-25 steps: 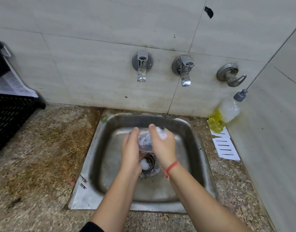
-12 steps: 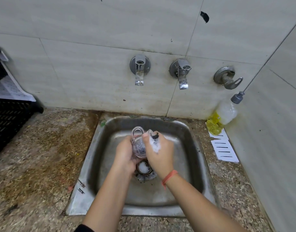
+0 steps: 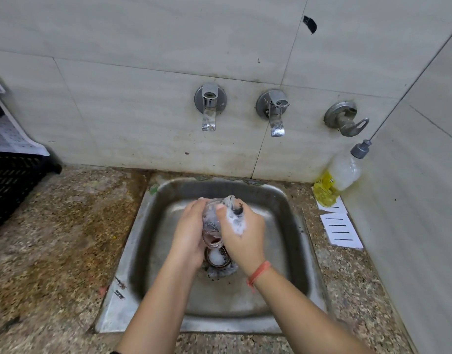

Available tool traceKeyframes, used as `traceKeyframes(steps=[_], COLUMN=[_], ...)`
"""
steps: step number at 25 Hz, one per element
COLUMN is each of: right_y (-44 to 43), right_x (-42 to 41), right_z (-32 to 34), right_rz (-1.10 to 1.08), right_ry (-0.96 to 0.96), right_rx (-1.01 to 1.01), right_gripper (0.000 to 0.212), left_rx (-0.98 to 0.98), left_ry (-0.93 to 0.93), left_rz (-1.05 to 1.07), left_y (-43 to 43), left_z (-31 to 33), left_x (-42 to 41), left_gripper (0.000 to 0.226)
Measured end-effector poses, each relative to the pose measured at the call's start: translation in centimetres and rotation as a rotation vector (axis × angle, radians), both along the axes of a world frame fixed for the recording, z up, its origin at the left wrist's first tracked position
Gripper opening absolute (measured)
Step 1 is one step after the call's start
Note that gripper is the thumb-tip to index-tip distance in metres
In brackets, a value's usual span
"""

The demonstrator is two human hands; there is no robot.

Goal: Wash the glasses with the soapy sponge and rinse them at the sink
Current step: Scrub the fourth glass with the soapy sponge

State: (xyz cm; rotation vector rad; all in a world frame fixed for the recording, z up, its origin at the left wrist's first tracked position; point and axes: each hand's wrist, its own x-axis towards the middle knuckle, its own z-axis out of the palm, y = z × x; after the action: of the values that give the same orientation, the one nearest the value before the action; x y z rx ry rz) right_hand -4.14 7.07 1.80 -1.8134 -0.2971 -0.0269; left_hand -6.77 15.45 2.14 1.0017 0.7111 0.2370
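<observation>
Head view: the right hand curls its fingers round a foamy sponge, pressed to the glass just left of them. The left hand grips the glass's far side. The glass's long axis points away from the person, above the sink drain.

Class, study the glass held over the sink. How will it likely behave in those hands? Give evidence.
Probably slippery: foam covers the right hand and sponge against the glass. Likely fragile: clear, thin-looking, held over a steel sink. Round, so it may roll if laid down.
</observation>
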Motion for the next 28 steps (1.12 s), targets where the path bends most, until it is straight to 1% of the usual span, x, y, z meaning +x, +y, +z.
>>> traceKeyframes(steps=[1, 2, 3, 4, 5, 6, 7, 8, 9, 10, 11, 12, 13, 14, 15, 16, 17, 18, 19, 20, 21, 22, 23, 24, 25, 26, 27, 28], right_y=[0.3, 0.4, 0.4, 0.3, 0.4, 0.5, 0.7, 0.5, 0.4, 0.6, 0.8, 1.0, 0.9, 0.6, 0.4, 0.4, 0.4, 0.6, 0.6, 0.6, 0.6, 0.7, 0.9, 0.9, 1.0, 1.0, 0.9, 0.8], right_x=[0.7, 1.0, 1.4, 1.7, 1.9, 1.4, 1.0, 0.5, -0.1, -0.4, 0.1, 0.8, 1.4, 1.8, 2.1, 2.3, 2.0, 1.6, 1.0, 0.5, -0.2, -0.7, -0.8, -0.4, 0.3, 1.1, 1.8, 2.4], right_z=[-0.3, 0.6, 0.9, 1.0, 0.7, 0.6, 0.3, 0.3, 0.1, -0.6, -1.2, -1.1, -0.4, 0.3, 0.5, 0.5, 0.7, 0.7, 1.0, 0.8, 0.8, 0.6, 0.8, 1.0, 0.9, 0.8, 0.5, 0.2], right_rz=[-0.013, 0.043, 0.125, 0.150, 0.118, 0.070, -0.027, -0.077, -0.057, -0.067, -0.059, -0.048, 0.009, 0.114, 0.153, 0.155, 0.142, 0.067, -0.010, -0.011, 0.015, 0.048, 0.058, 0.042, 0.019, 0.003, -0.010, -0.025], right_ry=[0.251, 0.626, 0.931, 1.076, 1.043, 0.876, 0.522, 0.156, -0.101, -0.207, -0.091, 0.185, 0.549, 0.887, 1.054, 1.067, 0.948, 0.680, 0.326, 0.020, -0.173, -0.223, -0.150, 0.012, 0.232, 0.408, 0.500, 0.528], right_rx=[0.197, 0.439, 0.592, 0.623, 0.554, 0.447, 0.270, 0.066, -0.042, -0.082, -0.017, 0.149, 0.310, 0.432, 0.484, 0.502, 0.467, 0.357, 0.166, -0.020, -0.125, -0.141, -0.075, 0.065, 0.219, 0.357, 0.443, 0.480], right_gripper=[0.022, 0.020, 0.028, 0.032, 0.029, 0.019, 0.016, 0.019, 0.019, 0.019, 0.021, 0.022, 0.025, 0.033, 0.038, 0.035, 0.029, 0.025, 0.024, 0.024, 0.023, 0.022, 0.023, 0.022, 0.020, 0.022, 0.029, 0.040], left_rx=[0.297, 0.621, 0.849, 0.928, 0.877, 0.633, 0.283, -0.058, -0.253, -0.286, -0.185, 0.052, 0.376, 0.670, 0.885, 0.945, 0.879, 0.558, 0.164, -0.192, -0.364, -0.397, -0.368, -0.365, -0.419, -0.527, -0.643, -0.764], left_ry=[-0.076, -0.147, -0.214, -0.244, -0.217, -0.130, -0.019, 0.058, 0.097, 0.091, 0.051, -0.009, -0.074, -0.128, -0.174, -0.205, -0.207, -0.187, -0.165, -0.124, -0.101, -0.091, -0.083, -0.113, -0.169, -0.235, -0.299, -0.299], left_rz=[0.088, 0.136, 0.133, 0.109, 0.103, 0.124, 0.116, 0.056, 0.026, 0.034, 0.073, 0.170, 0.253, 0.270, 0.251, 0.221, 0.223, 0.247, 0.241, 0.195, 0.153, 0.159, 0.220, 0.296, 0.319, 0.282, 0.233, 0.209], left_y=[0.1, 0.4, 0.6, 0.5, 0.2, 0.0, -0.1, -0.3, -0.4, -0.5, -0.7, -0.9, -0.9, -0.7, -0.5, -0.3, -0.4, -0.5, -0.2, -0.1, 0.0, 0.0, 0.0, -0.3, -0.4, -0.4, -0.3, -0.2], left_z=[-0.4, -1.0, -1.2, -1.5, -1.6, -1.2, -0.4, 0.3, 0.6, 0.6, 0.5, 0.3, -0.3, -0.8, -1.2, -1.6, -1.9, -0.9, -0.1, 0.5, 0.6, 0.6, 0.8, 1.0, 0.8, 1.1, 1.2, 1.4], left_x=[-0.1, -0.4, -0.7, -0.7, -0.6, -0.3, -0.1, 0.0, 0.1, 0.1, -0.1, -0.3, -0.7, -1.0, -1.3, -1.2, -1.1, -1.0, -0.6, -0.2, -0.1, -0.1, -0.1, -0.4, -0.8, -1.2, -1.4, -1.2], left_gripper=[0.021, 0.019, 0.018, 0.017, 0.016, 0.015, 0.016, 0.020, 0.024, 0.025, 0.021, 0.016, 0.012, 0.010, 0.011, 0.015, 0.017, 0.017, 0.016, 0.017, 0.018, 0.018, 0.020, 0.025, 0.030, 0.039, 0.053, 0.066])
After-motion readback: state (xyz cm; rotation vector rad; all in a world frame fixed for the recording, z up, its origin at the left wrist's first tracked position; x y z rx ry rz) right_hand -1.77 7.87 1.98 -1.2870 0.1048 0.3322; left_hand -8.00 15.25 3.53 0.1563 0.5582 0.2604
